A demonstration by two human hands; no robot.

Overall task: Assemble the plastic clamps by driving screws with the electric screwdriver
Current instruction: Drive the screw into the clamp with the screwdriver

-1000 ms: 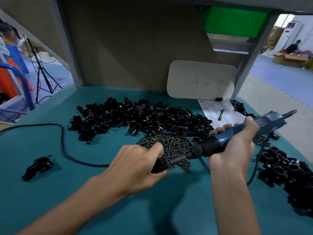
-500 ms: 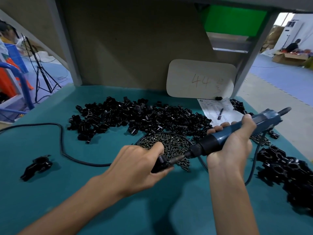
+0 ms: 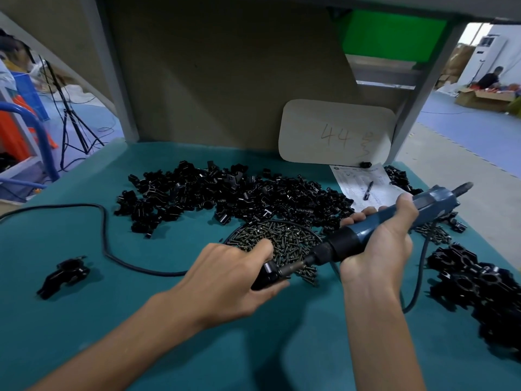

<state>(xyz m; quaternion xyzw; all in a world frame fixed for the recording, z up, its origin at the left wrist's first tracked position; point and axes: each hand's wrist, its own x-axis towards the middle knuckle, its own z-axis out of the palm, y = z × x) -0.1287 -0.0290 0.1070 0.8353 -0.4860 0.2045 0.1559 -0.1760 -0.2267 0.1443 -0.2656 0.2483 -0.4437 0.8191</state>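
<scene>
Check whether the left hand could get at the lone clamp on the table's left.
Probably not yet: the left hand grips another clamp against the screwdriver, though the lone clamp lies unobstructed.

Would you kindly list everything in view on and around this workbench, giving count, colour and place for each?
table: one, teal, beneath everything
held clamp: one, black, in the left hand
electric screwdriver: one, blue and black, in the right hand, bit at the held clamp
clamp parts: large heap, black, mid-table
screws: heap, dark, in front of the clamp parts
clamp heap: several, black, table's right edge
single clamp: one, black, table's left side
cable: one, black, across the table's left
board: one, beige, marked 44, leaning at the back
paper: one, white, below the board, pen on it
left hand: one, gripping the held clamp
right hand: one, gripping the electric screwdriver
</scene>
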